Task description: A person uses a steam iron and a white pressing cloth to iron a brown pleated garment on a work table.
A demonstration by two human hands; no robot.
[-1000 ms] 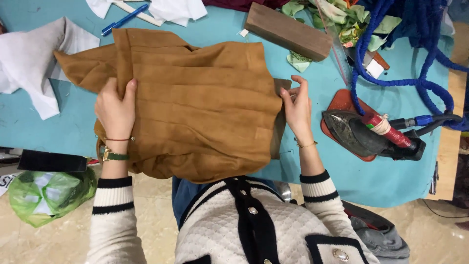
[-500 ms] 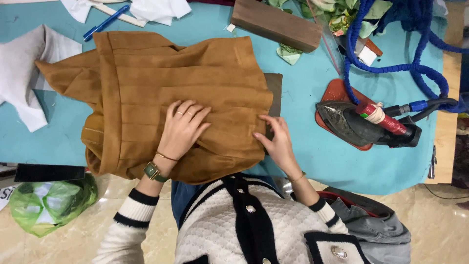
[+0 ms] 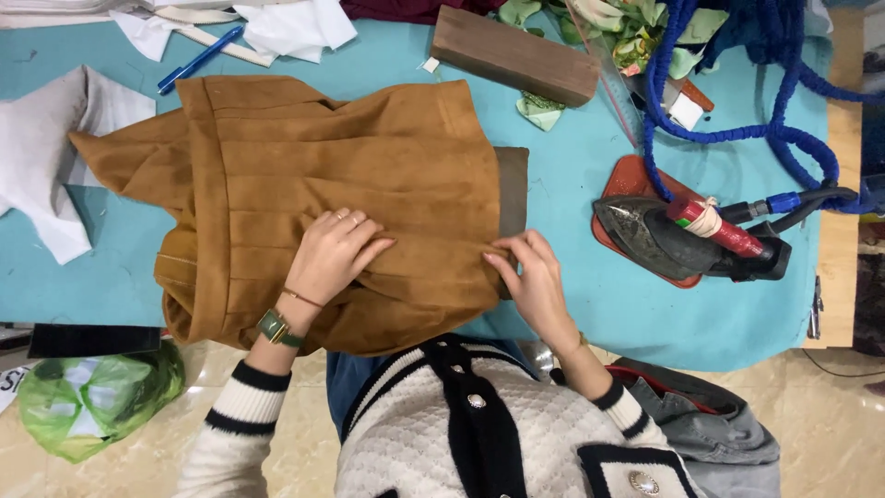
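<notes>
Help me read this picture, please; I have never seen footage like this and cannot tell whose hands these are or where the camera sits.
There is no machine here. The single view comes from a camera worn on a person's head, looking straight down, so the cream and black knitted top at the bottom is the wearer's own. The left hand, with a green watch on its wrist, lies flat on a brown pleated garment. The right hand pinches that garment's edge with its fingertips. The garment is spread over a turquoise work table. To the right, a dark iron with a red handle rests on a reddish mat, with a blue cord looping behind it. A wooden block, white cloth pieces and a blue pen lie farther back.
</notes>
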